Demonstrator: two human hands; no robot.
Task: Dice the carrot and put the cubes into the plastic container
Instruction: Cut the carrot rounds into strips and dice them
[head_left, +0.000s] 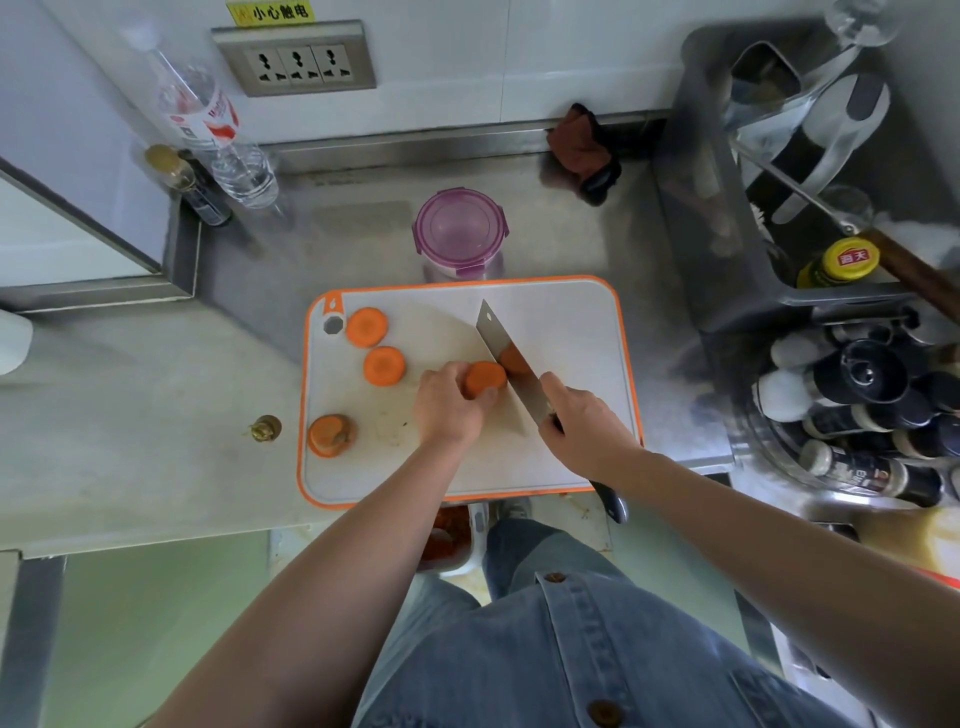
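Observation:
On the white, orange-rimmed cutting board, my left hand grips a thick carrot chunk from its left side. My right hand holds the knife by its handle, the blade standing against the chunk's right face. A further bit of carrot shows just behind the blade. Two round carrot slices lie at the board's upper left, and a carrot end piece sits at its lower left. The round plastic container with a purple clip lid, shut, stands just beyond the board.
A carrot stem stub lies on the steel counter left of the board. A water bottle and small dark bottle stand at back left. A dark rag lies at the back. A dish rack and several spice jars crowd the right.

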